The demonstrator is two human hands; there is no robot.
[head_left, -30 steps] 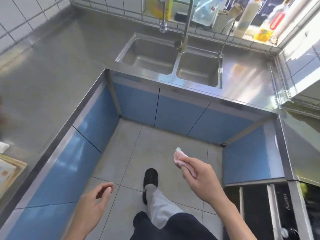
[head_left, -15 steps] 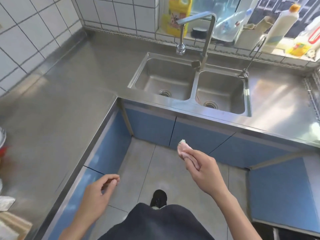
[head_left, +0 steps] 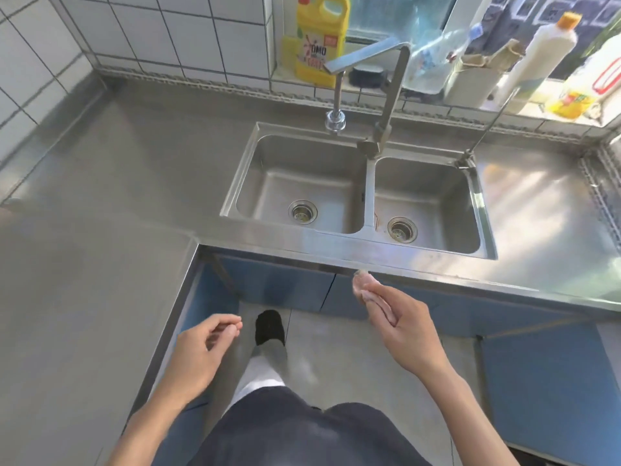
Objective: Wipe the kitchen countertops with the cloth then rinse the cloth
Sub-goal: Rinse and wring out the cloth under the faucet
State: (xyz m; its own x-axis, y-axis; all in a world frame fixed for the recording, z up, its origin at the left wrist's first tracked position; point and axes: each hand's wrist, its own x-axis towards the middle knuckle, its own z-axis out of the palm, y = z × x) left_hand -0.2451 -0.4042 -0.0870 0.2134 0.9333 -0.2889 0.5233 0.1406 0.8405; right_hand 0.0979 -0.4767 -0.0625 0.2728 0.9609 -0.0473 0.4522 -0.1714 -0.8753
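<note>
The cloth (head_left: 368, 292) is a small pink wad pinched in my right hand (head_left: 403, 327), just short of the countertop (head_left: 537, 210) edge before the sink (head_left: 484, 210). It looks soft, light, perhaps damp; I'd bunch it firmly. My left hand (head_left: 198, 351) hangs loosely curled, holding nothing.

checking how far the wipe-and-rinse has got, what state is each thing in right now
small pink cloth: bunched, gripped in the right hand
left hand: loosely curled, holding nothing
steel double-basin sink: both basins without standing water
steel swivel tap: no water running, spout over left basin
yellow detergent jug: upright on sill
</note>
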